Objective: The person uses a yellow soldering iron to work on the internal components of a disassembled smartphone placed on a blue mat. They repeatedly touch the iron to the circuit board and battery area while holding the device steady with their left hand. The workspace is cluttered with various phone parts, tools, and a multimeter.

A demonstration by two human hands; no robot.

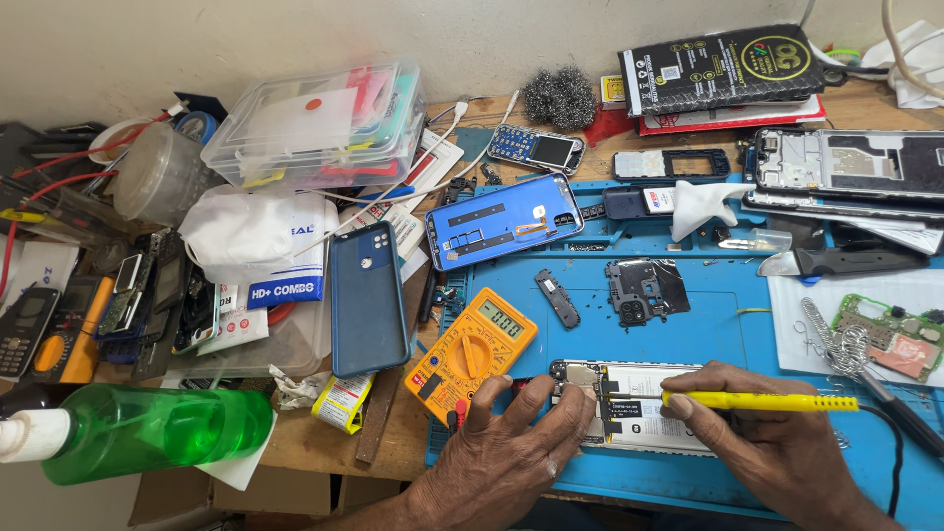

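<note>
This is a phone repair workbench: a blue rubber work mat (pixel 688 324) carries an orange digital multimeter (pixel 470 354), an opened blue phone back shell (pixel 501 218), a green bare circuit board (pixel 890 332) and scattered dismantled handsets.

opened phone (pixel 639 418): back cover off, white battery and dark board showing; lies flat, lengthwise between the two hands, under the left hand (pixel 521 438) fingers
yellow probe (pixel 757 401): slim, level, held in the right hand (pixel 777 433), tip on the phone's board
</note>
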